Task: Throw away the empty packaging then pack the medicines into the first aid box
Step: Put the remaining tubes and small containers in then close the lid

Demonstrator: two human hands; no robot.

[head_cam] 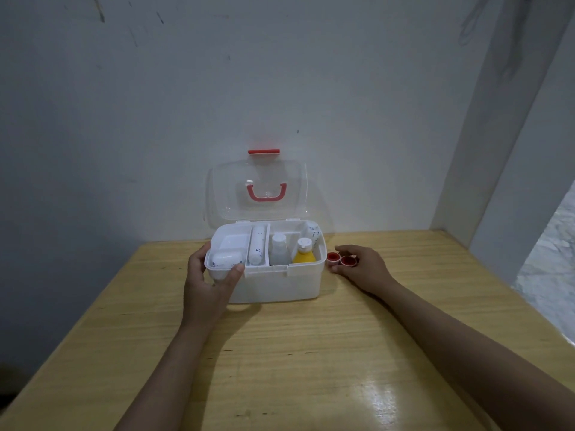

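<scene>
The head view looks down on a white plastic first aid box (273,284) standing on a light wooden table (280,368), its clear lid (258,189) with a red handle (266,192) raised upright against the pale wall (155,104) behind the box.

Inside the box, a white tray (230,242) fills the left part, with a small white rounded case (226,259) at its front. Just right of the tray a white tube (257,245) lies in a narrow slot. Right of that slot stand a clear bottle with a white cap (278,250) and a yellow bottle with a white cap (304,251). A white printed pack (313,234) leans in the box's back right corner.

The left hand (208,281) grips the box's front left corner, thumb on the rim, fingers wrapped round the side wall.

The right hand (364,269) rests on the table just right of the box, its fingers closed around 2 small red-centred rolls (340,259) that sit side by side, touching each other, close to the box's right wall.
</scene>
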